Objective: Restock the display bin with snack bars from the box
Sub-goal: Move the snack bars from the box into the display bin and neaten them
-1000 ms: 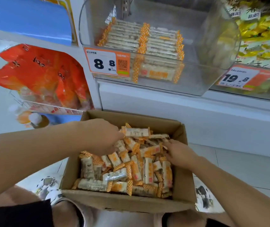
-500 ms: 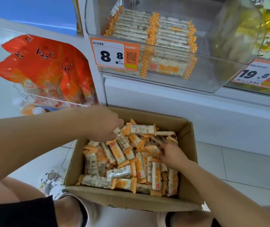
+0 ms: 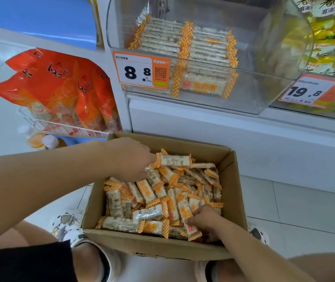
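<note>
An open cardboard box sits on the floor between my knees, filled with several white snack bars in orange-checked wrappers. My left hand is over the box's far left corner and grips a bunch of bars, one bar sticking out to the right. My right hand is at the box's near right and pinches a bar lying among the others. Above stands the clear display bin, with neat rows of the same bars inside and a price tag on its front.
A wire basket of orange snack bags hangs at left, with capped bottles below it. A second bin with yellow-wrapped goods and a 19.8 tag is at right. White cabinet front and tiled floor surround the box.
My right hand slid from the middle of the box toward its near right edge and took hold of a bar. My left hand stayed at the far left with its bars.
</note>
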